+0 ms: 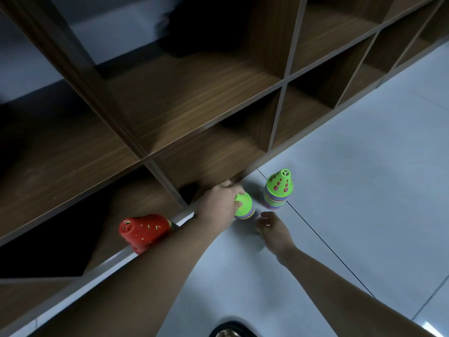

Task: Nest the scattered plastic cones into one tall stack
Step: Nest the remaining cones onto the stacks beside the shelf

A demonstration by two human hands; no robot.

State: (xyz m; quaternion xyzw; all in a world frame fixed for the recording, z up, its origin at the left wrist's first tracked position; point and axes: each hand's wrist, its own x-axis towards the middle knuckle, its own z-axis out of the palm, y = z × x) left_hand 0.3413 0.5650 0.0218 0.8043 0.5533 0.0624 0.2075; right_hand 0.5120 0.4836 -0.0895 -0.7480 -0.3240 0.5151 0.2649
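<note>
While both arms are stretched forward over the pale tiled floor (352, 166), three groups of nested cones are seen near the foot of a wooden shelf unit (184, 113). A short stack topped by a green cone (245, 207) stands upright on the floor, its long axis vertical and its tip pointing up, with striped rims of several colours visible at its base. The left hand (220, 203) is laid over the upper side of this stack from the shelf side, its grip closed around the green top, with a fingertip seemingly hooked into a hole. Just to the right of that grip, and apart from it, a taller stack (278, 190) stands upright, also capped by a green cone whose perforated tip points up; how many cones it holds cannot be counted. Well to the left of the grip, behind the left forearm, a red-topped stack (143, 231) lies on its side at the shelf's edge, its long axis roughly horizontal and its tip pointing left. The right hand (272, 228) is held low just beside the gripped stack, palm down, fingers loosely curled and released, touching nothing that can be made out. A shoe (230, 332) is partly seen at the bottom edge.
</note>
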